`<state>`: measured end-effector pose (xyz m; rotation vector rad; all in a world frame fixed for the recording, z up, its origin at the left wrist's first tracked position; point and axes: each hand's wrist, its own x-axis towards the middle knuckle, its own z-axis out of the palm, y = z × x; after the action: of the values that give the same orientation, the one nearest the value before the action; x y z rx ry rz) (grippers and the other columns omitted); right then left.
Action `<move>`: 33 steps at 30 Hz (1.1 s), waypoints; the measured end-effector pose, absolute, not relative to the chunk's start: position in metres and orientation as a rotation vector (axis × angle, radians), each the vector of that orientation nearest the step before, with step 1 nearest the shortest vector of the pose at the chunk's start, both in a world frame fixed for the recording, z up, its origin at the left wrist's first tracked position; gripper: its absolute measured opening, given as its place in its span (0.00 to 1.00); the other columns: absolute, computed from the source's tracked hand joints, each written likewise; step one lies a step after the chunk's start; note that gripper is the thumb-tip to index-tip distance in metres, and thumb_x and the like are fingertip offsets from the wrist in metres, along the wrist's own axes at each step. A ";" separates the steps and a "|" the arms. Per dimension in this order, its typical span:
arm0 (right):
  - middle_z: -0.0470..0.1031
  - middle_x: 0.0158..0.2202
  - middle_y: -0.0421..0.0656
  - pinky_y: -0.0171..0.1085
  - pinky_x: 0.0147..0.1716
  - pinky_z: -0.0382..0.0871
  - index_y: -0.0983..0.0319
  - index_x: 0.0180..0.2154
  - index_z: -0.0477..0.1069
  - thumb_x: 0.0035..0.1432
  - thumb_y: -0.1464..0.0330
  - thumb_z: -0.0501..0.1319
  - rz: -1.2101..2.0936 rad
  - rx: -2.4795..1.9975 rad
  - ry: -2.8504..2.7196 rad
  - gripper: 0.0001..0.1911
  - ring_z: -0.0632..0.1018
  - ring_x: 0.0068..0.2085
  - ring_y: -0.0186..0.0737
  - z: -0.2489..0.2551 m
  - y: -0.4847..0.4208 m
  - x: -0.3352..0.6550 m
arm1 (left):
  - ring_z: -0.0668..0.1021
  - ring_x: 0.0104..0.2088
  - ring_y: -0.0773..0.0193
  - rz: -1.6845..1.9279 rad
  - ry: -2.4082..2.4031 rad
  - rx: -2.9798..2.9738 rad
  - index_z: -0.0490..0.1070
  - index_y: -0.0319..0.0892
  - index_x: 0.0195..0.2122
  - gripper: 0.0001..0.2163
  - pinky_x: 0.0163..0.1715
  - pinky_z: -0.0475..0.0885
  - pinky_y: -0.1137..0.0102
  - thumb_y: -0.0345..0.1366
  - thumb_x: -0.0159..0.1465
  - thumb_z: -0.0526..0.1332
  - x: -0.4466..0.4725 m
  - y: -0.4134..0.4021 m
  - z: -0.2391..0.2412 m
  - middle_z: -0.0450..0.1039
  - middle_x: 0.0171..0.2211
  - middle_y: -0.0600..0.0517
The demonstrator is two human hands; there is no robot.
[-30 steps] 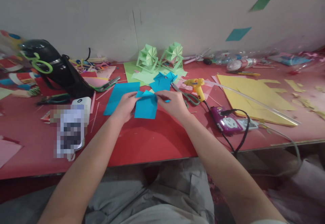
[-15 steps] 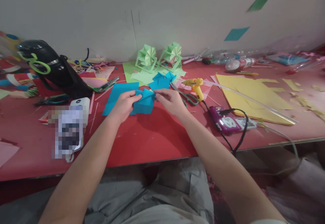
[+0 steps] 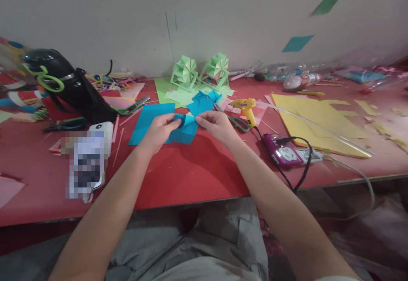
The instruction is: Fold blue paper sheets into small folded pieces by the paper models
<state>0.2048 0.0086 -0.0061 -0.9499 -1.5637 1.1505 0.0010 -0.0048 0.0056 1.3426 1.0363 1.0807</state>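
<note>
left hand, right hand pinch folded blue paper; pixelated label unreadable.

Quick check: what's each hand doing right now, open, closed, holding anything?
Left hand: closed, pinching the blue paper.
Right hand: closed, pinching the same blue paper at its other side.

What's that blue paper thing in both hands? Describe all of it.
The blue paper piece is thin, matte paper, partly folded into angled flaps. The left hand pinches its left edge, the right hand its upper right corner. It is held low over the red table, beside a flat blue sheet.
</note>
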 end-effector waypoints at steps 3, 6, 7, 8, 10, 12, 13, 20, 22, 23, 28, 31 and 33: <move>0.77 0.27 0.42 0.37 0.33 0.73 0.62 0.32 0.76 0.48 0.47 0.69 1.147 -0.963 -1.560 0.25 0.76 0.29 0.35 -0.005 0.008 0.205 | 0.68 0.24 0.67 1.091 1.089 1.353 0.74 0.43 0.25 0.12 0.27 0.63 0.71 0.45 0.58 0.68 0.002 -0.005 0.007 0.69 0.23 0.55; 0.77 0.27 0.43 0.38 0.34 0.74 0.62 0.32 0.76 0.50 0.45 0.67 1.205 -0.959 -1.500 0.25 0.77 0.30 0.36 -0.005 0.009 0.205 | 0.68 0.24 0.66 1.105 1.105 1.348 0.73 0.43 0.25 0.13 0.26 0.63 0.71 0.46 0.58 0.68 0.001 -0.004 0.006 0.68 0.22 0.55; 0.77 0.28 0.43 0.38 0.34 0.75 0.62 0.32 0.76 0.52 0.44 0.65 1.234 -0.953 -1.466 0.26 0.77 0.30 0.37 -0.005 0.010 0.205 | 0.69 0.24 0.66 1.111 1.098 1.344 0.73 0.43 0.25 0.14 0.26 0.63 0.71 0.47 0.58 0.68 0.001 -0.003 0.005 0.68 0.22 0.55; 0.77 0.29 0.44 0.38 0.34 0.75 0.62 0.32 0.76 0.53 0.44 0.64 1.260 -0.946 -1.436 0.26 0.77 0.30 0.36 -0.005 0.010 0.205 | 0.69 0.24 0.66 1.119 1.087 1.335 0.73 0.42 0.25 0.14 0.26 0.64 0.71 0.47 0.58 0.68 0.000 -0.002 0.003 0.69 0.22 0.55; 0.78 0.30 0.44 0.37 0.34 0.75 0.62 0.33 0.76 0.52 0.46 0.66 1.299 -0.930 -1.412 0.25 0.78 0.30 0.36 -0.005 0.010 0.205 | 0.71 0.26 0.65 1.139 1.070 1.297 0.73 0.42 0.26 0.14 0.27 0.65 0.71 0.48 0.58 0.69 0.000 0.000 0.000 0.70 0.23 0.55; 0.77 0.29 0.42 0.37 0.35 0.75 0.62 0.35 0.76 0.48 0.51 0.70 1.318 -0.920 -1.442 0.22 0.78 0.31 0.36 -0.005 0.010 0.205 | 0.74 0.28 0.63 1.160 1.059 1.228 0.74 0.42 0.28 0.15 0.29 0.68 0.70 0.50 0.57 0.69 0.002 0.001 0.000 0.72 0.24 0.53; 0.77 0.28 0.41 0.37 0.35 0.75 0.62 0.36 0.76 0.45 0.53 0.72 1.319 -0.921 -1.453 0.21 0.77 0.30 0.36 -0.005 0.010 0.205 | 0.76 0.30 0.60 1.163 1.045 1.187 0.74 0.42 0.29 0.17 0.30 0.70 0.69 0.53 0.56 0.69 0.003 0.001 0.000 0.74 0.25 0.52; 0.78 0.29 0.41 0.38 0.36 0.73 0.62 0.36 0.78 0.49 0.59 0.69 1.287 -0.969 -1.383 0.15 0.76 0.30 0.36 -0.012 0.013 0.205 | 0.81 0.42 0.49 1.017 0.911 1.091 0.78 0.41 0.41 0.34 0.36 0.75 0.62 0.70 0.54 0.58 0.006 -0.006 0.011 0.80 0.35 0.43; 0.81 0.35 0.43 0.39 0.40 0.73 0.61 0.39 0.80 0.50 0.60 0.68 1.275 -0.981 -1.373 0.15 0.78 0.35 0.38 -0.013 0.013 0.206 | 0.81 0.42 0.51 1.004 0.879 1.166 0.78 0.40 0.42 0.31 0.38 0.75 0.64 0.65 0.54 0.64 0.005 -0.008 0.011 0.80 0.38 0.43; 0.81 0.38 0.43 0.40 0.42 0.73 0.61 0.40 0.81 0.51 0.61 0.67 1.262 -0.990 -1.387 0.15 0.79 0.38 0.39 -0.013 0.013 0.206 | 0.80 0.42 0.52 1.000 0.860 1.207 0.78 0.41 0.42 0.29 0.39 0.75 0.65 0.62 0.54 0.66 0.004 -0.009 0.011 0.80 0.39 0.44; 0.82 0.44 0.45 0.42 0.48 0.71 0.61 0.44 0.81 0.56 0.61 0.64 1.135 -0.984 -1.557 0.16 0.79 0.46 0.44 -0.007 0.008 0.209 | 0.80 0.39 0.54 0.999 0.833 1.249 0.78 0.40 0.44 0.31 0.34 0.73 0.67 0.64 0.55 0.63 0.002 -0.011 0.011 0.79 0.38 0.44; 0.82 0.44 0.45 0.43 0.46 0.71 0.61 0.45 0.81 0.57 0.59 0.64 1.047 -0.962 -1.628 0.18 0.79 0.46 0.46 -0.003 0.006 0.209 | 0.79 0.37 0.55 1.007 0.848 1.281 0.76 0.40 0.47 0.36 0.31 0.72 0.68 0.69 0.54 0.59 0.001 -0.010 0.011 0.78 0.38 0.43; 0.82 0.43 0.45 0.42 0.45 0.72 0.61 0.44 0.81 0.57 0.58 0.65 0.965 -0.955 -1.627 0.17 0.79 0.45 0.46 -0.003 0.007 0.208 | 0.78 0.36 0.58 1.048 0.914 1.359 0.76 0.41 0.47 0.33 0.32 0.72 0.68 0.65 0.53 0.65 0.000 -0.009 0.010 0.77 0.38 0.45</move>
<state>0.2083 0.0066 -0.0029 -0.9547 -1.6270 0.9647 0.0004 -0.0090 0.0097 1.3595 0.9138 1.0482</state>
